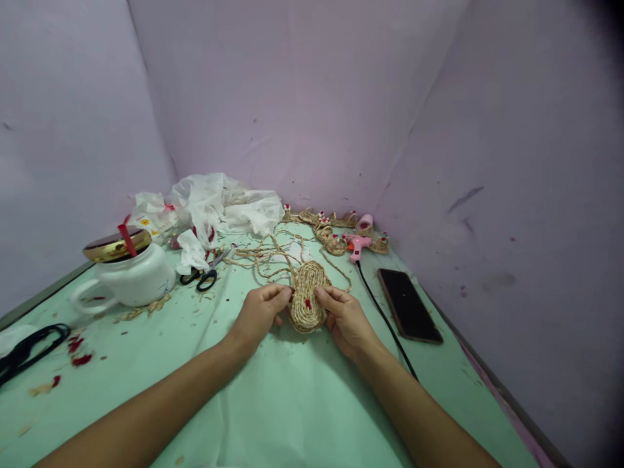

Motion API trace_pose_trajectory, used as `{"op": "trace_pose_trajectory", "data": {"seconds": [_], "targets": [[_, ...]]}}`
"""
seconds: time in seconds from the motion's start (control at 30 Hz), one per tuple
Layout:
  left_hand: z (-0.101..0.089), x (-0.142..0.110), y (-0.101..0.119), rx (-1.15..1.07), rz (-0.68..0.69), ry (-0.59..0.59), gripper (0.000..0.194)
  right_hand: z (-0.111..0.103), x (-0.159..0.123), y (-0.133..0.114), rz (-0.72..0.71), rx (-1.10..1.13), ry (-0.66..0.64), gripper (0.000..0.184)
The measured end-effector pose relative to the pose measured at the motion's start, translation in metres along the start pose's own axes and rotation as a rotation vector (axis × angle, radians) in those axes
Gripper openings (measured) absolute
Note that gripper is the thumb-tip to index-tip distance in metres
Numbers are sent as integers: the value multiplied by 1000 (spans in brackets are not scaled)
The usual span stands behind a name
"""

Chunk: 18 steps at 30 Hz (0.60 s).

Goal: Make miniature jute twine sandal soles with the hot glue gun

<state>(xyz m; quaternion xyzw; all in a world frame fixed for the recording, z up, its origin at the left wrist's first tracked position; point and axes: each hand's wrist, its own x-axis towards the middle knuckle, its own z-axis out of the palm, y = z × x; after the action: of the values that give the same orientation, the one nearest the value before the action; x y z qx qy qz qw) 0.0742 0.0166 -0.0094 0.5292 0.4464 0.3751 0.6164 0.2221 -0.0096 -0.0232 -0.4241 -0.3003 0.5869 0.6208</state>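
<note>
Between my two hands is a small sole-shaped piece of coiled straw rope (311,279), tilted up a little over the table, with a red spot near its lower end. My left hand (262,312) pinches its left edge between thumb and fingers. On the opposite edge, my right hand (344,315) grips it the same way. Loose braided straw cord (258,261) runs from the far end of the piece and lies in loops behind it.
A pink glue gun (358,246) with a black cable and a phone (408,305) lie to the right. Scissors (207,273), a white mug (139,276) and white plastic bags (224,201) are on the left. Small braided pieces (331,234) line the back wall. Scraps dot the green tabletop (287,403).
</note>
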Motion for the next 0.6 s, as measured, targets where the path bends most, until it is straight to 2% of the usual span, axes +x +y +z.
{"op": "trace_pose_trajectory", "data": {"seconds": [0.13,0.27,0.5,0.6], "targets": [[2,-2,1,79,56,26,27,-2,1,2,-2,-20,-7,19],[-4,4,-1,37,-9,41,29,-5,1,-5,15,-35,-76,25],[-31,11,3,-7,-66,40,28,-13,5,-17,-87,-19,-144,88],[-30,10,-2,-12,-94,13,29,-17,9,-13,-120,-6,-115,92]]}}
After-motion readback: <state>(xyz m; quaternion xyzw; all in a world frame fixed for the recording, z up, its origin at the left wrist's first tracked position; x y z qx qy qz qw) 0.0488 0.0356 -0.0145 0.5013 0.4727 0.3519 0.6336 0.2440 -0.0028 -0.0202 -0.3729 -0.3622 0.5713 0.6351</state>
